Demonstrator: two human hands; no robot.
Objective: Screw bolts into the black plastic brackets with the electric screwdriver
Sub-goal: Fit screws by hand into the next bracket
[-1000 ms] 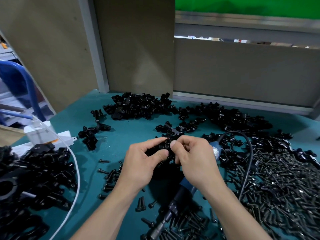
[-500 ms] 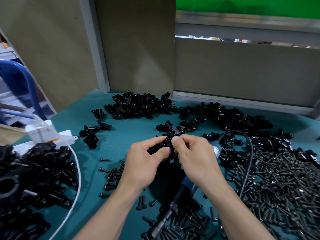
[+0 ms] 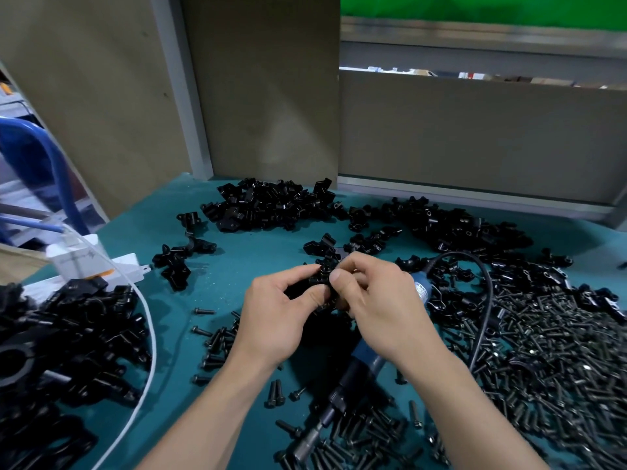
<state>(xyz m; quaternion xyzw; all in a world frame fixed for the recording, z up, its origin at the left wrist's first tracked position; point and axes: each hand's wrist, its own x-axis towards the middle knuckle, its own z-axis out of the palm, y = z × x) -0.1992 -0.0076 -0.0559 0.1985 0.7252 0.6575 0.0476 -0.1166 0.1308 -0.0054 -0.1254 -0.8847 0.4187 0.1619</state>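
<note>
We find both hands raised just above the middle of the teal tabletop [image 3: 237, 242], working on one small black plastic bracket [image 3: 319, 281]. The left hand [image 3: 281, 317] grips the bracket, its fingers [image 3: 310, 295] curled round the near side with the thumb pressed against it. The right hand [image 3: 383, 310] meets it from the right, its fingers [image 3: 336, 275] pinched together at the bracket's top. We take it they hold a bolt there, though the bolt itself is too small and dark for us to make out.

The blue and black electric screwdriver [image 3: 366, 364] lies unheld on the tabletop beneath the right wrist. Its metal bit [image 3: 310, 439] points toward the near edge, and its black cable [image 3: 487, 300] loops off to the far right. Loose black bolts [image 3: 559, 361] are heaped at the right, with a few scattered near the left hand. A far pile of black brackets [image 3: 271, 205] and a near-left pile of brackets [image 3: 68, 334] wait on the tabletop.

We judge the step in hand to be seating a bolt by hand in the bracket's hole, before any driving. The next move calls for the right hand to release the bolt once it stands in the hole, reach down for the screwdriver and bring the bit squarely onto the bolt head. Meanwhile the left hand should hold the bracket level so the bolt does not tip out.
</note>
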